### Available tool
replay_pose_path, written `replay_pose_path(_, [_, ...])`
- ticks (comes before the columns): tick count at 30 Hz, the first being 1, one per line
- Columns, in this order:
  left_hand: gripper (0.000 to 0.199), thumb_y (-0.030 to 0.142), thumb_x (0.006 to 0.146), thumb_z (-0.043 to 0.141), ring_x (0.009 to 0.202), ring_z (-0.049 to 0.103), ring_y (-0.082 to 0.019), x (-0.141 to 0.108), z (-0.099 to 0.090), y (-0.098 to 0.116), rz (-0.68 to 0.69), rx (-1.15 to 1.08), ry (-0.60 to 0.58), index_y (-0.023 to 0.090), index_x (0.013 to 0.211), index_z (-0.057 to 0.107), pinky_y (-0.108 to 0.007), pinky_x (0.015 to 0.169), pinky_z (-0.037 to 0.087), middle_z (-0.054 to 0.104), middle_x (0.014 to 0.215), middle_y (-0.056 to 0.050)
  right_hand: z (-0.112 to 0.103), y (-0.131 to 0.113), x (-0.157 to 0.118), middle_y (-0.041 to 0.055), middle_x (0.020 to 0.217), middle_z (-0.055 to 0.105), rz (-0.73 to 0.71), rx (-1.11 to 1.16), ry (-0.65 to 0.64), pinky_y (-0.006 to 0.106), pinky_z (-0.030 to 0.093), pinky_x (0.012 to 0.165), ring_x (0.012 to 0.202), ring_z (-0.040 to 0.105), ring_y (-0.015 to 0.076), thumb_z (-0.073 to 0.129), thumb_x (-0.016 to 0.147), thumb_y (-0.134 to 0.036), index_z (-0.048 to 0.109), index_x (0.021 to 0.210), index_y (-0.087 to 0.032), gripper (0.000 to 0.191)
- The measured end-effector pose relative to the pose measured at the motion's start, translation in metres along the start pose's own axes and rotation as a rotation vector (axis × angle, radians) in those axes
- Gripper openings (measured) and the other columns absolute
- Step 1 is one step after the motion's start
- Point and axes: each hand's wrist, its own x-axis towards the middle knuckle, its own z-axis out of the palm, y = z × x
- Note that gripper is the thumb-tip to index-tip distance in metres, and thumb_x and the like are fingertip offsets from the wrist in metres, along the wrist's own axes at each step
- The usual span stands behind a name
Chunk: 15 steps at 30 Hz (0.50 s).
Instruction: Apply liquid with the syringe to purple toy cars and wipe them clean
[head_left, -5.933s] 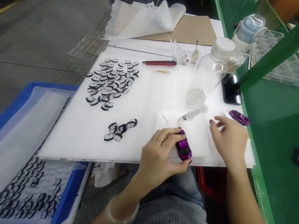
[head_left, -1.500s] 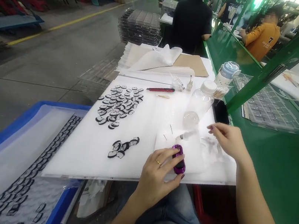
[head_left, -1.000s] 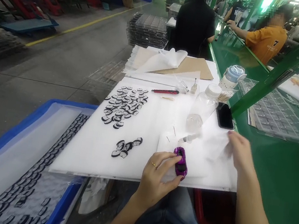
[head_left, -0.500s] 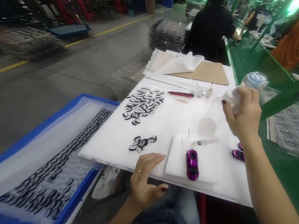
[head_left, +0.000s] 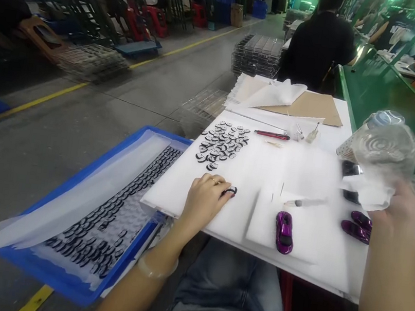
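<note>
My left hand lies low over the front left of the white table, its fingers curled with the tips at a small black-and-white curved part. Other parts under the fingers are hidden. Blurred by motion, my right hand is closed at the table's right side on a clear plastic bottle, tilted with its ringed base showing. White tissue shows by the same hand. A purple toy car rests on a white foam pad between my hands.
Loose curved parts lie spread at the table's left. Behind them are a red pen and brown cardboard. More purple cars stand at right. A blue tray of parts sits lower left. A person in black sits ahead.
My right hand has swung right with the bottle, away from the middle of the table. My left hand has moved forward onto the small group of parts and curled its fingers. The view has shifted.
</note>
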Motion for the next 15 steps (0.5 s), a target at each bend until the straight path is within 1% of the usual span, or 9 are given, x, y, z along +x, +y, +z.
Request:
replay_pose_path(2, [0.012,0.027,0.089,0.066,0.088,0.061,-0.027,0.000,0.004,0.001,0.013,-0.005,0.016,0.022,0.094,0.077,-0.040,0.072,0.045,0.076,0.093,-0.006,0.004,-0.006,-0.017,0.0103,0.064,0.061,0.199,0.059,-0.021,0.045,0.054,0.054,0.063,0.064,0.0290,0.058,0.065,-0.044,0.058,0.059,-0.024,0.020])
replay_pose_path(3, [0.013,0.026,0.090,0.065,0.088,0.061,-0.027,-0.002,0.005,0.001,0.019,-0.008,0.028,0.021,0.092,0.077,-0.040,0.073,0.044,0.076,0.092,-0.006,0.005,-0.009,-0.023,0.0110,0.066,0.062,0.269,0.080,-0.032,0.046,0.055,0.056,0.066,0.065,0.0300,0.059,0.064,-0.043,0.058,0.061,-0.025,0.019])
replay_pose_path(4, [0.014,0.026,0.092,0.063,0.087,0.062,-0.027,-0.005,0.006,0.001,0.027,-0.012,0.040,0.021,0.092,0.076,-0.041,0.073,0.044,0.076,0.091,-0.006,0.005,-0.011,-0.028,0.0120,0.069,0.063,0.307,0.085,-0.034,0.047,0.056,0.059,0.070,0.066,0.0313,0.059,0.065,-0.044,0.058,0.062,-0.025,0.019])
replay_pose_path(6, [0.016,0.024,0.094,0.060,0.086,0.063,-0.026,-0.012,0.004,0.002,0.059,-0.028,0.049,0.022,0.091,0.076,-0.040,0.074,0.045,0.076,0.089,-0.006,0.003,-0.015,-0.033,0.0139,0.073,0.064,0.326,0.078,-0.036,0.050,0.057,0.064,0.079,0.067,0.0341,0.057,0.068,-0.046,0.058,0.065,-0.025,0.021])
replay_pose_path(8, [0.016,0.022,0.093,0.060,0.086,0.064,-0.024,-0.020,-0.001,0.003,0.110,-0.049,0.030,0.024,0.093,0.076,-0.039,0.074,0.046,0.077,0.090,-0.005,0.002,-0.018,-0.036,0.0145,0.074,0.065,0.355,0.083,-0.046,0.051,0.057,0.068,0.084,0.067,0.0353,0.055,0.069,-0.046,0.057,0.065,-0.026,0.020])
replay_pose_path(11, [0.013,0.028,0.091,0.066,0.092,0.064,-0.025,-0.025,-0.008,0.003,0.180,-0.059,-0.039,0.024,0.098,0.075,-0.038,0.075,0.047,0.076,0.097,-0.005,0.004,-0.024,-0.039,0.0137,0.073,0.065,0.392,0.105,-0.066,0.051,0.057,0.067,0.081,0.067,0.0345,0.056,0.068,-0.043,0.054,0.063,-0.026,0.018])
replay_pose_path(13, [0.018,0.031,0.089,0.069,0.095,0.063,-0.026,-0.024,-0.012,0.004,0.199,-0.039,-0.094,0.023,0.103,0.074,-0.039,0.075,0.048,0.075,0.100,-0.007,0.007,-0.028,-0.043,0.0133,0.074,0.065,0.402,0.121,-0.071,0.050,0.057,0.066,0.079,0.068,0.0342,0.057,0.066,-0.043,0.053,0.062,-0.026,0.018])
replay_pose_path(15, [0.017,0.029,0.086,0.071,0.092,0.062,-0.026,-0.019,-0.012,0.006,0.192,-0.029,-0.145,0.022,0.101,0.074,-0.039,0.074,0.048,0.074,0.098,-0.007,0.011,-0.031,-0.047,0.0129,0.075,0.065,0.399,0.127,-0.071,0.049,0.058,0.065,0.079,0.068,0.0344,0.060,0.065,-0.042,0.052,0.063,-0.025,0.019])
